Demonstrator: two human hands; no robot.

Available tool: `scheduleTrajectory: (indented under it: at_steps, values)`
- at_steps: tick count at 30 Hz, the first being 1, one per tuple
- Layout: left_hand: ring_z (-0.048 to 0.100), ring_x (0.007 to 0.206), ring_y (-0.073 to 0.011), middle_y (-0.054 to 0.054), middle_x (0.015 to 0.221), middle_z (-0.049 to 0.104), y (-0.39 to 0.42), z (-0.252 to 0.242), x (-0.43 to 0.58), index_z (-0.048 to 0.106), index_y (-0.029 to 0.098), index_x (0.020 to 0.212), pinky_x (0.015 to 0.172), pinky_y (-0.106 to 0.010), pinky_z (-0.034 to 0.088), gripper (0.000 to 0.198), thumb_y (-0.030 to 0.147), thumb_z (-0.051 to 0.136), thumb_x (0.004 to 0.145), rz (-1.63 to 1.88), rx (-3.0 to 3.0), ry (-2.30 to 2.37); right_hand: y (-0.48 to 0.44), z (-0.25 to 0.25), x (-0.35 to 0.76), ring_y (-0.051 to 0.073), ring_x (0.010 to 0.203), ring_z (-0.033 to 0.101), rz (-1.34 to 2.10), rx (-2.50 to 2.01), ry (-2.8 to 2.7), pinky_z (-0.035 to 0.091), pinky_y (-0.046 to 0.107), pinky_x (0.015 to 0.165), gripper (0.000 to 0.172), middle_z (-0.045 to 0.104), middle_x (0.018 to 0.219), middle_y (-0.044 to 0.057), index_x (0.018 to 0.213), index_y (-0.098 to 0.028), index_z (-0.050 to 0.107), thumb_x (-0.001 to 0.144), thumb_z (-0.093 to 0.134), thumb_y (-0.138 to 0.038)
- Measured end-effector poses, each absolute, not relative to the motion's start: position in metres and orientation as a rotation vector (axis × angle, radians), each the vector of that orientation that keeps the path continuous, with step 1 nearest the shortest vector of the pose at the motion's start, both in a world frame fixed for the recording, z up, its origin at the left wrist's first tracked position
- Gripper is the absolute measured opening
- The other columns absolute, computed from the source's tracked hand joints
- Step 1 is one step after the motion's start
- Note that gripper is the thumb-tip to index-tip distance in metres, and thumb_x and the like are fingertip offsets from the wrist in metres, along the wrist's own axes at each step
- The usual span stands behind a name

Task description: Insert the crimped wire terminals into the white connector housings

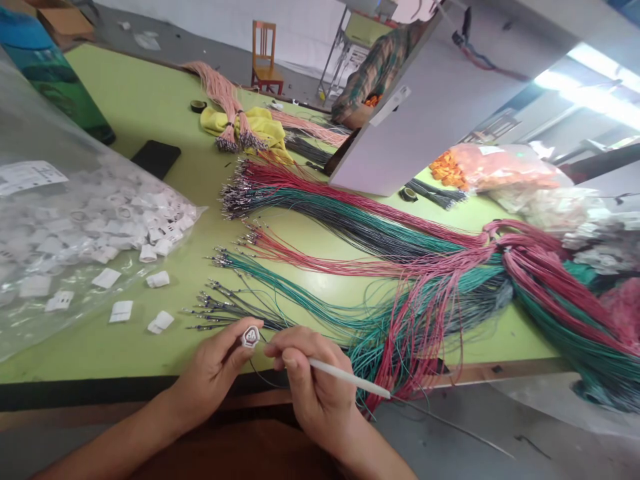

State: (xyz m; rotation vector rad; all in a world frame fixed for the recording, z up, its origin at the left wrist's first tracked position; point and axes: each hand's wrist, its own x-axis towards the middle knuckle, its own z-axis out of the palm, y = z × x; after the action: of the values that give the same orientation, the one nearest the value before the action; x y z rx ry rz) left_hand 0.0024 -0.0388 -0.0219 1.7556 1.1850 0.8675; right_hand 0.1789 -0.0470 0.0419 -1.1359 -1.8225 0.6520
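Observation:
My left hand [215, 370] pinches a small white plastic connector housing [251, 336] between thumb and fingers at the near table edge. Beside it, my right hand [313, 387] is closed around a thin white stick-like tool [350, 378] and a dark wire whose tip points at the connector. Just beyond the hands lie fans of black [225, 310], green [280, 277] and red wires [300, 257] with metal terminals at their left ends.
A clear bag of white connectors [75, 227] lies at left, with loose ones [160, 279] beside it. Thick bundles of red, green and black wires [500, 280] run right. At the back are pink wires [225, 107], a yellow cloth [265, 127], a black phone [156, 159], a grey board [430, 113] and a person in plaid [380, 67].

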Motion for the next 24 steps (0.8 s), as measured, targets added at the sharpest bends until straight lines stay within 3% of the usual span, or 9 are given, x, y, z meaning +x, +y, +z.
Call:
scheduleTrajectory:
  at_steps: [24]
  values:
    - [0.066, 0.105, -0.0194, -0.008, 0.116, 0.070, -0.0390, -0.0251, 0.0027, 0.059, 0.019, 0.116, 0.090, -0.027, 0.052, 0.032, 0.035, 0.042, 0.094, 0.783, 1.736, 1.172, -0.0434, 0.0478, 0.1760, 0.013, 0.072, 0.064, 0.589, -1.176, -1.898, 0.052, 0.024, 0.068, 0.010, 0.068, 0.079, 0.003, 0.093, -0.020, 0.057, 0.095, 0.047, -0.020]
